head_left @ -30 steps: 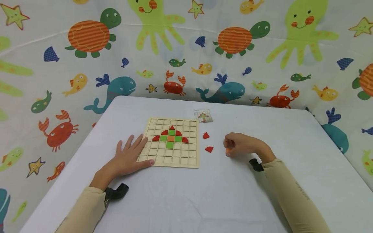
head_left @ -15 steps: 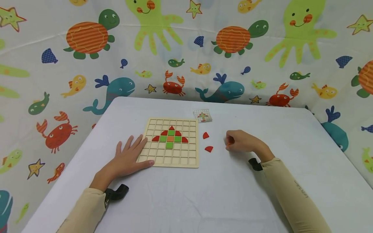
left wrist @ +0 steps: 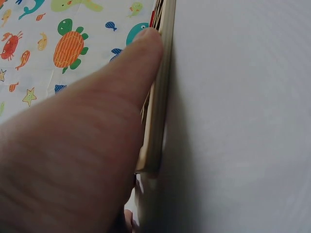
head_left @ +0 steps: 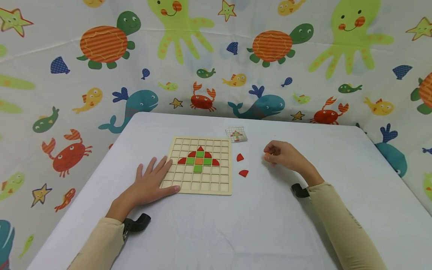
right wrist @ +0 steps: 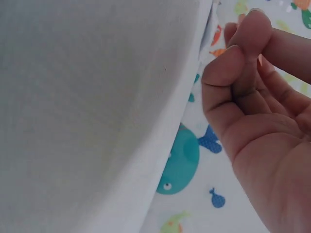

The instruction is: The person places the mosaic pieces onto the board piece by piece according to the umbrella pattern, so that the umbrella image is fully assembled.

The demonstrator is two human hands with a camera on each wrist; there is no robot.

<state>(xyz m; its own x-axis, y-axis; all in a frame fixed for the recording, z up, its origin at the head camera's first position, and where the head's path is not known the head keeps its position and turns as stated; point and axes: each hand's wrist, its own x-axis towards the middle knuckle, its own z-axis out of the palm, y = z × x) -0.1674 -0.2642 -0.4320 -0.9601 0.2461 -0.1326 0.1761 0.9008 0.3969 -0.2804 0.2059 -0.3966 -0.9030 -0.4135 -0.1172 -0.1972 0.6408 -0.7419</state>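
Observation:
My left hand (head_left: 150, 185) lies with spread fingers on the left edge of a wooden grid board (head_left: 215, 185); the thumb rests at its front corner in the left wrist view. Red, green and orange pieces fill some cells, with an orange square (head_left: 199, 161) in the middle of the pattern. To the right of the board, my right hand (head_left: 287, 157) is raised over the table, pinching a small orange piece (right wrist: 261, 59). Fingers cover nearly all of that piece, so its shape cannot be told. Two red quarter-circle pieces (head_left: 240, 157) lie between board and right hand.
A small picture card (head_left: 236, 135) showing a similar pattern lies behind the board's far right corner. The white-covered table (head_left: 189, 232) ends at a hanging cloth (head_left: 209, 48) printed with sea animals.
My right hand has lifted up and away from the table surface, the orange piece still between its fingers. The left hand has stayed on the board.

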